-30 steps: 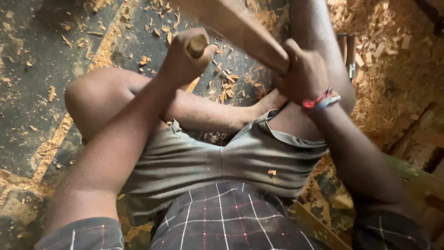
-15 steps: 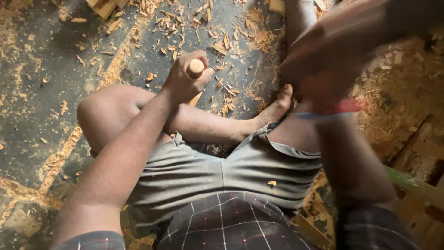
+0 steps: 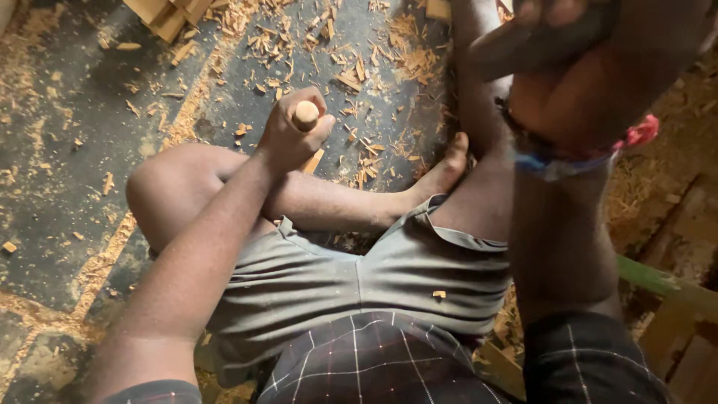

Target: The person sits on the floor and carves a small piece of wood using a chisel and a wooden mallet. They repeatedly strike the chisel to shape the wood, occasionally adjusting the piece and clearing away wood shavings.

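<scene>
The left hand (image 3: 290,138) is clamped round a wooden handle (image 3: 305,114), whose rounded butt end pokes out of the top of the fist; the rest of the tool is hidden. The right hand (image 3: 580,71) is raised close to the camera, well apart from the handle, fingers curled round a dark, blurred object (image 3: 535,41) that cannot be identified. A red and blue wristband (image 3: 591,153) circles that wrist. Beyond the handle, wood chips (image 3: 359,71) litter the dark floor (image 3: 67,150).
</scene>
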